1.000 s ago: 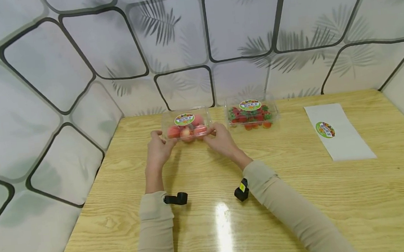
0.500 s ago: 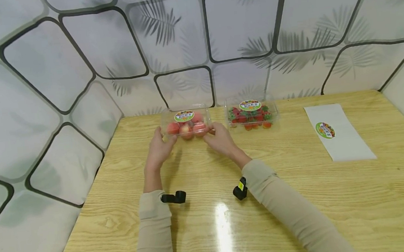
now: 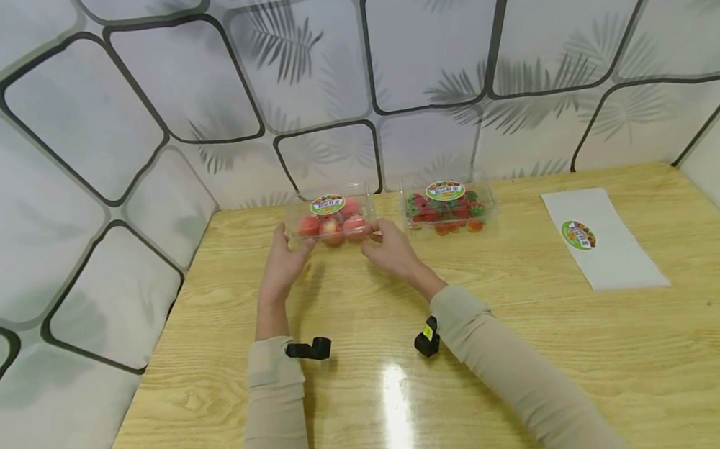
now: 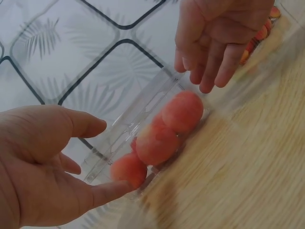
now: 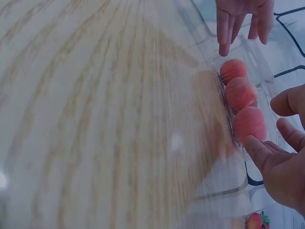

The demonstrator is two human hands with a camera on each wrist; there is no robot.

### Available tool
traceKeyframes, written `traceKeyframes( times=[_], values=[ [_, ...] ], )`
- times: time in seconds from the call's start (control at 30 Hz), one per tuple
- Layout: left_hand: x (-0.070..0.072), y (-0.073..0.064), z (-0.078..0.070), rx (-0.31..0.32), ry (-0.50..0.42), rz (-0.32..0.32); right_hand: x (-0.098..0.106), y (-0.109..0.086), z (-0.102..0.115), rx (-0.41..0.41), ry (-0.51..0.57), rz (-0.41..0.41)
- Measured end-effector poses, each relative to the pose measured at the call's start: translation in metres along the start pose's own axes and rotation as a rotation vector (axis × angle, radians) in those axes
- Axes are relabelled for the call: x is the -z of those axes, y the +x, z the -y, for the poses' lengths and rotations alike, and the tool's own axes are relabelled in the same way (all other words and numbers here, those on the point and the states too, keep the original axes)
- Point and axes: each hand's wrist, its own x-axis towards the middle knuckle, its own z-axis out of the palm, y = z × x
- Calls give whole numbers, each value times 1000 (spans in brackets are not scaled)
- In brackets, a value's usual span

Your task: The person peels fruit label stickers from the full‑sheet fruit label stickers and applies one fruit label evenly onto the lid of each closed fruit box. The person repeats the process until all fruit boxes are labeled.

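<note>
A clear plastic clamshell box [image 3: 328,204] of peaches [image 4: 157,143] stands near the table's back edge, an oval label on its lid. At its left front corner is my left hand [image 3: 282,269]. That thumb [image 4: 116,191] is extended to the box's front, with the fingers spread along the end. My right hand [image 3: 393,250] is at the right front corner, its thumb [image 5: 257,150] close to the nearest peach. The fingers of both hands look relaxed and fairly straight. Whether every fingertip touches the plastic is hard to see.
Right of the peaches stands a second clear box [image 3: 444,191] holding strawberries [image 3: 456,211]. Farther right, a white sheet [image 3: 616,250] with an oval label [image 3: 579,235] lies on the wooden table [image 3: 504,297]. A patterned wall [image 3: 434,44] rises directly behind the boxes.
The peach box has shifted slightly back toward the wall, mostly in the first half second. My left hand has moved slightly along its left end; the strawberry box and sheet stay put.
</note>
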Motion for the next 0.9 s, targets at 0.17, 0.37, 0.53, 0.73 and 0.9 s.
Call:
traceKeyframes(
  times=[0.17,0.37,0.53,0.73,0.9],
  values=[
    [-4,2,0,-17,-29,-7,4,-2,0,-14,39,1],
    [-3,3,3,-18,-60,-2,8,-2,-2,-24,57,12],
    [2,5,10,-27,-58,-32,6,-2,-5,-25,46,26],
    [7,2,13,-43,16,-114,10,-13,-6,-31,60,50],
    [6,-4,0,-160,198,-156,30,-30,-4,1,79,87]
  ],
)
